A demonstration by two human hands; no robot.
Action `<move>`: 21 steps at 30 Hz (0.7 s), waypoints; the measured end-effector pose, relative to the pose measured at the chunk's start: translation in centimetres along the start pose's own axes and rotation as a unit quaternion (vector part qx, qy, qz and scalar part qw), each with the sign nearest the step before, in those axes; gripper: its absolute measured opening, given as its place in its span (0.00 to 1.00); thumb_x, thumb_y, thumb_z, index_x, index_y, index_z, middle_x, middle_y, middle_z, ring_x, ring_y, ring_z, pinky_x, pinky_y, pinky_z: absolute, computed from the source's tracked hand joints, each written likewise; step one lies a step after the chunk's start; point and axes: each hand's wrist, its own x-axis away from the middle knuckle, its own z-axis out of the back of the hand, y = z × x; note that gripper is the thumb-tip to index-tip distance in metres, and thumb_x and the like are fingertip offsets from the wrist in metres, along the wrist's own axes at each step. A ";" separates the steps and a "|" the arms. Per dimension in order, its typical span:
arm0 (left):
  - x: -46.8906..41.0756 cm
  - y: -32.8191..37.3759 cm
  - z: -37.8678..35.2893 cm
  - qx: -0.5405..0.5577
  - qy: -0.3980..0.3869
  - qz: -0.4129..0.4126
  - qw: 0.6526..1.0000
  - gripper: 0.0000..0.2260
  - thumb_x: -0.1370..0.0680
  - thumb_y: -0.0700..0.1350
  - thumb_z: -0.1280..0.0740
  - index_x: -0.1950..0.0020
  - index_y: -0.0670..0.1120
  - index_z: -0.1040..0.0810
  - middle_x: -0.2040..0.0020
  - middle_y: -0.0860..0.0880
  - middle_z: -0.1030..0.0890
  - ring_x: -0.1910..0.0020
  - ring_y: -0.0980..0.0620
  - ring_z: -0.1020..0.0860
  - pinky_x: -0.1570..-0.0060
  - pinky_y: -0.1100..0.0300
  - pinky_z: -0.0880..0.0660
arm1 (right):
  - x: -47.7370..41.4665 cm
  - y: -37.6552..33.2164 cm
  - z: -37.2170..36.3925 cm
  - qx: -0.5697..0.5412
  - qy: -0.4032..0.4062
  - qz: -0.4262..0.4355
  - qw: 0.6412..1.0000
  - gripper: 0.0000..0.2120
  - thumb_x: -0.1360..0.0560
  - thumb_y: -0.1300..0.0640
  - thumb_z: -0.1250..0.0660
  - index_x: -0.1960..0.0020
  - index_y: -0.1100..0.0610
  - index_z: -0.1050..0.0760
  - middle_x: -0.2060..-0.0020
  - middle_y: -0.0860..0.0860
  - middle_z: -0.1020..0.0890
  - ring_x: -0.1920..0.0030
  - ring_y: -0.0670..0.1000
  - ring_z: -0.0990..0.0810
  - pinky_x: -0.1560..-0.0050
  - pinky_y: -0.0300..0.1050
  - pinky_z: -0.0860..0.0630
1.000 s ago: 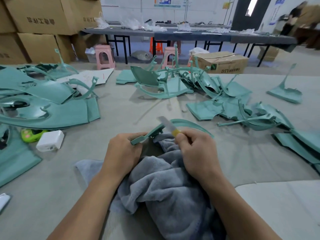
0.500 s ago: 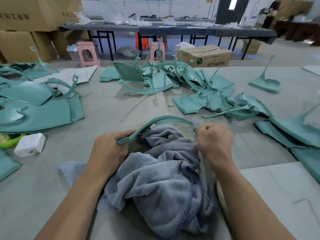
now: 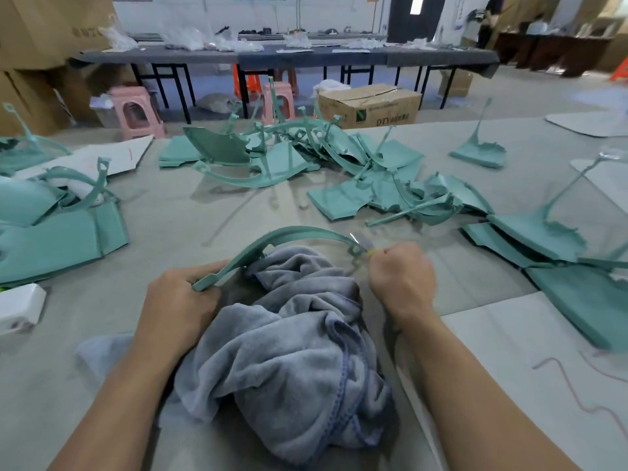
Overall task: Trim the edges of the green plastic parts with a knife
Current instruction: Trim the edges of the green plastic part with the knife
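Currently the curved green strip (image 3: pixel 299 232) arches left to right over the grey towel (image 3: pixel 292 334) on the table (image 3: pixel 170 212). Left hand (image 3: pixel 176 300) grips its near-left end; right hand (image 3: pixel 402 277), fist clenched on the knife (image 3: pixel 360 242), meets its far-right end.

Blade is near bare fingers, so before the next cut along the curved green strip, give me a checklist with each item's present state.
1. Left hand grips the near end of the curved green strip: ok.
2. Right hand grips the knife: ok.
3. Blade meets the strip's far end: ok.
4. Left fingers away from the blade: ok.
5. Grey towel lies under the strip: ok.
6. Blade sharpness: cannot tell.
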 end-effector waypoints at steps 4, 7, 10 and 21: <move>-0.1 -0.3 -0.2 -0.021 0.019 0.005 1.000 0.22 0.31 0.32 0.32 0.56 0.61 0.29 0.76 0.58 0.27 0.77 0.67 0.31 0.77 0.75 0.38 | -0.3 1.1 0.7 0.040 0.019 -0.008 0.999 0.17 0.21 0.47 0.36 0.54 0.61 0.19 0.53 0.62 0.16 0.50 0.65 0.19 0.54 0.50 0.28; 0.1 0.0 -0.1 -0.020 0.016 -0.011 1.000 0.18 0.32 0.37 0.34 0.56 0.61 0.30 0.76 0.58 0.28 0.78 0.66 0.32 0.78 0.76 0.39 | 0.8 -1.3 0.2 -0.086 -0.010 0.058 0.995 0.18 0.20 0.54 0.37 0.65 0.60 0.21 0.69 0.55 0.19 0.64 0.60 0.21 0.63 0.52 0.28; 0.2 0.2 0.1 0.003 0.009 0.002 1.000 0.10 0.35 0.44 0.38 0.61 0.60 0.27 0.78 0.58 0.29 0.78 0.66 0.32 0.78 0.75 0.39 | 3.3 -4.4 0.0 -0.219 -0.085 0.143 0.961 0.16 0.21 0.56 0.35 0.65 0.59 0.21 0.75 0.49 0.23 0.73 0.49 0.29 0.68 0.47 0.31; -0.1 0.0 -0.2 -0.012 0.013 0.005 1.000 0.15 0.34 0.40 0.35 0.60 0.62 0.27 0.75 0.59 0.27 0.78 0.68 0.33 0.76 0.75 0.37 | 0.9 -3.2 -1.0 -0.050 -0.048 0.078 0.995 0.17 0.21 0.53 0.37 0.63 0.60 0.21 0.69 0.54 0.19 0.62 0.60 0.22 0.62 0.46 0.32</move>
